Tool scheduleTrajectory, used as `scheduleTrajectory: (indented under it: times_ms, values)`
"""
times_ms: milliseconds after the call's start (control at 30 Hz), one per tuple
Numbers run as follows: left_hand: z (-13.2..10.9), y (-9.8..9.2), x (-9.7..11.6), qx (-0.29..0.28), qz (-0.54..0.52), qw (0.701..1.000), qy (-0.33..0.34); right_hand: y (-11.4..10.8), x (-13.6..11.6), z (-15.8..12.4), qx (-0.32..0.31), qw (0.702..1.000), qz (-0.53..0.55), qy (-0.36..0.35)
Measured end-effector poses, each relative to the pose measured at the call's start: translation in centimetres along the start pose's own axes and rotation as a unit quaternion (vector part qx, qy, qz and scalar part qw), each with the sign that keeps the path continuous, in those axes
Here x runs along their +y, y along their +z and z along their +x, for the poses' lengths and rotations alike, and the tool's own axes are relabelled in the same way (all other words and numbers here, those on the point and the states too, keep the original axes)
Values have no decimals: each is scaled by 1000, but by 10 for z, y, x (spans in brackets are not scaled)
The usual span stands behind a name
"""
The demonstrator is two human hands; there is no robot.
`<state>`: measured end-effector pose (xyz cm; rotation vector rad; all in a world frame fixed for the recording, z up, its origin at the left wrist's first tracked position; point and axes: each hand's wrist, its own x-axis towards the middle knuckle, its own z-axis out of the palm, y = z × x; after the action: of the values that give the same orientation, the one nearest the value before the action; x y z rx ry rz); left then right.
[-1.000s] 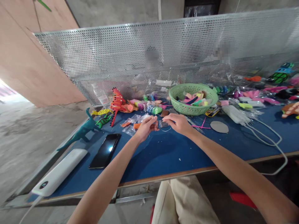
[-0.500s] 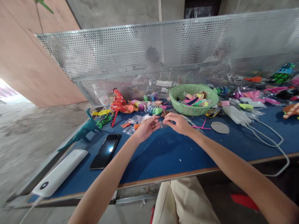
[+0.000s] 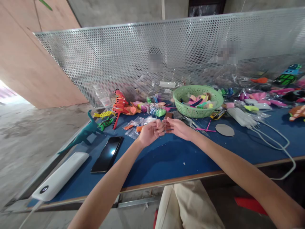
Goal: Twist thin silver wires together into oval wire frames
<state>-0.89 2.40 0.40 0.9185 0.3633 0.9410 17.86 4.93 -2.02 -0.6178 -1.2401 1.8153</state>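
Both hands meet above the middle of the blue table (image 3: 162, 162). My left hand (image 3: 150, 133) is curled palm up, its fingers closed on a thin wire (image 3: 163, 111) that rises in a fine line above the fingertips. My right hand (image 3: 179, 128) comes in from the other side, its fingers bent around the same spot and touching the left fingers. The wire's lower part is mostly hidden between the fingers. Just behind the hands lie small plastic bags (image 3: 133, 127) with orange pieces, and to their right a bundle of thin wires (image 3: 197, 125).
A green basket (image 3: 190, 111) of colourful pieces stands behind my right hand. On the left are a teal dinosaur (image 3: 83, 133), a red toy (image 3: 120, 105), a phone (image 3: 107, 155) and a white power bank (image 3: 62, 176). White cables (image 3: 269, 136) lie right. A perforated metal screen (image 3: 119, 54) borders the back.
My hands have come closer together, with the right fingers now against the left ones. My left thumb has folded in, and the thin wire shows above the fingers.
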Motion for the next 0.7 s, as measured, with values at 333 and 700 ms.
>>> scheduleTrajectory:
  times_ms: [333, 700]
  values:
    - [1, -6, 0, -13, 112, 993, 27, -1, -6, -7, -17, 994, -46, -93]
    - [0, 0, -4, 79, 160, 979, 101, -1, -8, -6, -33, 992, 0, -123]
